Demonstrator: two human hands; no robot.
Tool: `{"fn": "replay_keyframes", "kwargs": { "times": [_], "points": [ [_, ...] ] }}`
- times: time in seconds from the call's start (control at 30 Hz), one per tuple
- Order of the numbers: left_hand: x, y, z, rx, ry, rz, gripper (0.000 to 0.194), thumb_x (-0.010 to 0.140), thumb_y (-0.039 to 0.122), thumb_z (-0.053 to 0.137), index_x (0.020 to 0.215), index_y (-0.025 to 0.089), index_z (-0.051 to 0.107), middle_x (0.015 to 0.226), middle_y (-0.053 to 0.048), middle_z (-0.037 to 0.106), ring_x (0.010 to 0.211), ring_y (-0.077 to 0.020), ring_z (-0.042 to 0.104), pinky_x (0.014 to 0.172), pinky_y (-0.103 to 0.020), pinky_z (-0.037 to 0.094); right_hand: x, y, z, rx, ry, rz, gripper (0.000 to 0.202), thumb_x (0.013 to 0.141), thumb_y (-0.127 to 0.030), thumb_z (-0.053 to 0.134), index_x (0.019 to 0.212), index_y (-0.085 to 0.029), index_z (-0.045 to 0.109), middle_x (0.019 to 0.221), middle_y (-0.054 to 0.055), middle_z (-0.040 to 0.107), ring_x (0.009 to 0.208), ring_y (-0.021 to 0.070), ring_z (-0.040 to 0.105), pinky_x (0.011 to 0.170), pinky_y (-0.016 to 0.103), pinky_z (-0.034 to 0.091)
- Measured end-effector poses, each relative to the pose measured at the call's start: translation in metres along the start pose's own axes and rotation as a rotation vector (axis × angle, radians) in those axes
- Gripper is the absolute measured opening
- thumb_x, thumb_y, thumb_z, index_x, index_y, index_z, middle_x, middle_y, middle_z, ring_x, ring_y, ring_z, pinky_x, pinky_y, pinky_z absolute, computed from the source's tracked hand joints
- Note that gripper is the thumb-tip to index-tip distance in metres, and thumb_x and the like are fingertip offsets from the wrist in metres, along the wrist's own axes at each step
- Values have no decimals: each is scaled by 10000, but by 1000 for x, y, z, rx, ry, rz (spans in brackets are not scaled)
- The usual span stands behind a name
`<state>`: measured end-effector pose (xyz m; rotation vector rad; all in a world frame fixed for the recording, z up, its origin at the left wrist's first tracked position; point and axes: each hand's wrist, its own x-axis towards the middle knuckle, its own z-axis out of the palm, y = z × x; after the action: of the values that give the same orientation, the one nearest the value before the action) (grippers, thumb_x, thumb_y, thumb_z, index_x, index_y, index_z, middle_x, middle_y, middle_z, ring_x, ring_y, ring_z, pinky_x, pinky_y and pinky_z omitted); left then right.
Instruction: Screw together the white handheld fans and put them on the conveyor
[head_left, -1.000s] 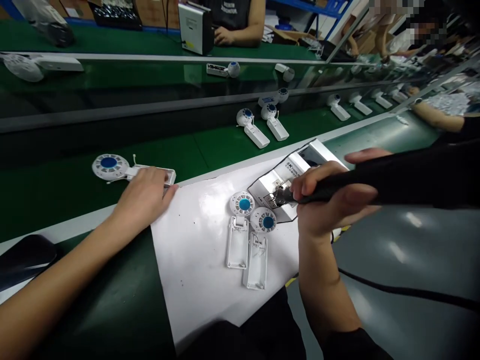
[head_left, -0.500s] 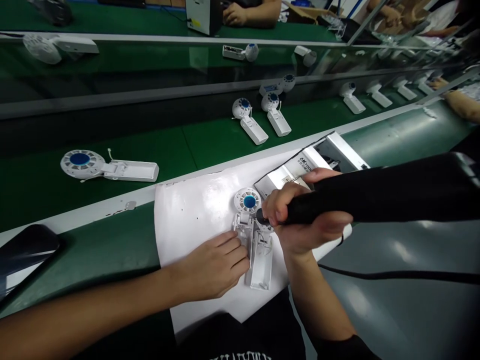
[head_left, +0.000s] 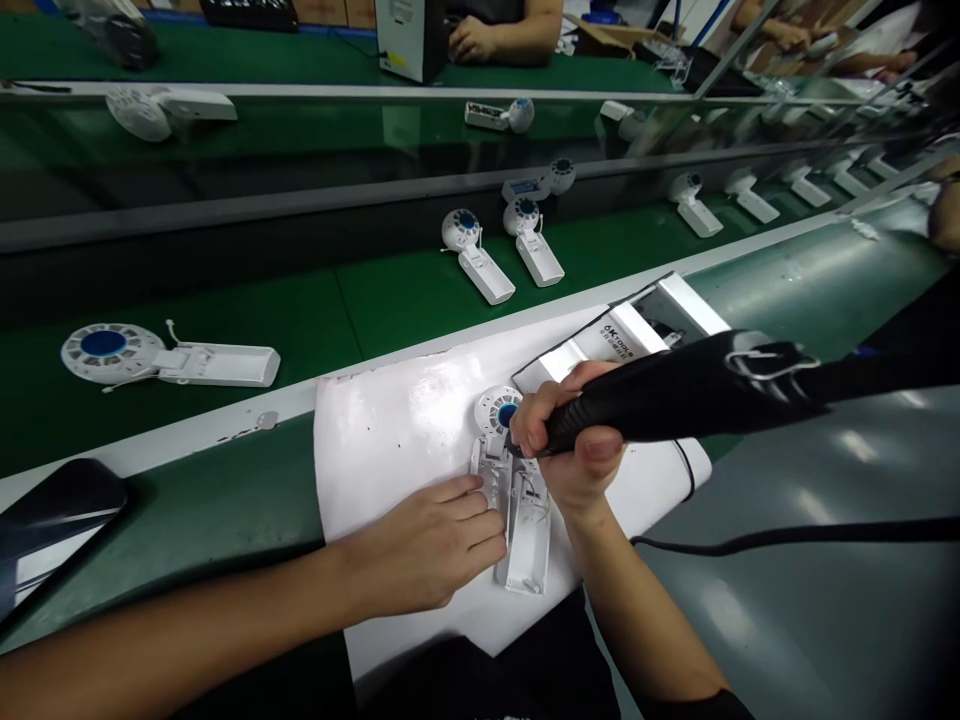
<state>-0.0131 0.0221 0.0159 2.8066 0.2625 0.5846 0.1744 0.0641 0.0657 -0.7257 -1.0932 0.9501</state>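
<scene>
Screwdriver [head_left: 667,395] Close to a White Fan [head_left: 489,402]

Through the head camera I see both hands above a white sheet [head_left: 397,420], which covers a part of the green table [head_left: 225,475]. The right hand [head_left: 566,440] is closed around the front part of the black screwdriver, with the fingers bent over it and the thumb on the near side. The front end is just beside the place where the round head of the fan meets its open handle. The tip is hidden from me, so I cannot tell if it touches.

The left hand [head_left: 431,545] has its fingers bent and close together, and the fingertips touch the handle of this same fan. I cannot tell whether they pinch it or only rest on it. The fan lies on the sheet, its blue centre upward. A second fan [head_left: 528,540] lies just at its right, its head mostly covered by the right hand.

Behind the screwdriver I see a white box [head_left: 619,338] with the print "6K TOOLS". On the green belt [head_left: 315,310] lie a third fan [head_left: 225,365] at the left and more fans [head_left: 484,268] farther along. A black cable [head_left: 750,545] runs at the right. Across the belt, another person's hand [head_left: 471,40] is beside a metal box [head_left: 401,40].
</scene>
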Motion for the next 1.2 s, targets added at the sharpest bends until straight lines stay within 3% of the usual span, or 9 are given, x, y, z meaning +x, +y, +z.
{"fn": "replay_keyframes", "kwargs": {
  "times": [0.27, 0.43, 0.53, 0.6, 0.73, 0.83, 0.9, 1.03, 1.2],
  "points": [
    [-7, -8, 2, 82, -34, -87, 179, 963, 52, 574, 1036, 174, 683, 964, -53, 690, 892, -228, 610, 987, -407, 508, 8, -18, 0, 32, -20, -196, 503, 924, -751, 738, 1148, -311, 642, 566, -95, 599, 360, 131, 467, 368, 264, 427],
    [-30, -100, -41, 411, -36, -701, 247, 1107, 255, 466, 1040, 166, 686, 1000, -149, 713, 944, -335, 647, 865, -494, 515, 35, -69, -17, -143, 154, -447, 551, 876, -740, 804, 1200, -306, 701, 600, -78, 620, 373, 135, 478, 366, 293, 460],
    [-45, -153, -75, 505, -59, -943, 317, 1116, 399, 476, 1130, 150, 672, 1091, -197, 702, 1065, -416, 651, 876, -538, 528, 43, -66, -22, -242, 230, -476, 540, 868, -776, 787, 1079, -294, 665, 518, -100, 519, 315, 125, 377, 293, 279, 324],
    [-46, -160, -88, 573, 18, -1005, 351, 1095, 452, 525, 1192, 140, 652, 1218, -232, 669, 1178, -459, 617, 916, -554, 530, 45, -52, -22, -271, 263, -458, 537, 862, -784, 786, 1021, -300, 616, 503, -104, 504, 303, 127, 352, 288, 285, 291],
    [-16, -98, -78, 523, 231, -731, 257, 1085, 371, 554, 1187, 158, 656, 1288, -200, 641, 1231, -417, 601, 1005, -562, 529, 44, -31, -20, -262, 278, -485, 497, 868, -730, 818, 1003, -296, 615, 499, -106, 492, 318, 122, 353, 318, 287, 282],
    [13, -27, -43, 221, 91, -65, 184, 1090, 238, 527, 984, 218, 676, 980, -70, 666, 964, -262, 639, 1001, -462, 546, 38, -37, -18, -206, 163, -416, 502, 901, -744, 775, 1084, -293, 650, 514, -102, 506, 319, 127, 370, 312, 286, 310],
    [24, 7, -16, 100, -38, 178, 196, 1101, 327, 581, 989, 221, 702, 1003, -60, 683, 986, -246, 644, 1081, -439, 521, 28, -50, -16, -120, 52, -313, 541, 913, -796, 717, 1147, -311, 659, 524, -106, 517, 308, 135, 377, 299, 294, 355],
    [25, 24, 14, 44, -46, 157, 134, 1072, 257, 639, 960, 202, 686, 989, -55, 683, 897, -221, 615, 963, -395, 519, -4, -80, -16, -88, 53, -150, 534, 914, -799, 717, 1150, -321, 698, 553, -88, 555, 350, 139, 422, 364, 316, 464],
    [21, 16, 13, 11, -61, 155, 102, 1060, 187, 617, 976, 205, 672, 992, -55, 675, 896, -224, 596, 955, -391, 483, -31, -77, -28, -81, 114, -129, 502, 941, -774, 701, 1146, -316, 718, 573, -78, 581, 355, 144, 448, 365, 311, 472]
  ]
}}
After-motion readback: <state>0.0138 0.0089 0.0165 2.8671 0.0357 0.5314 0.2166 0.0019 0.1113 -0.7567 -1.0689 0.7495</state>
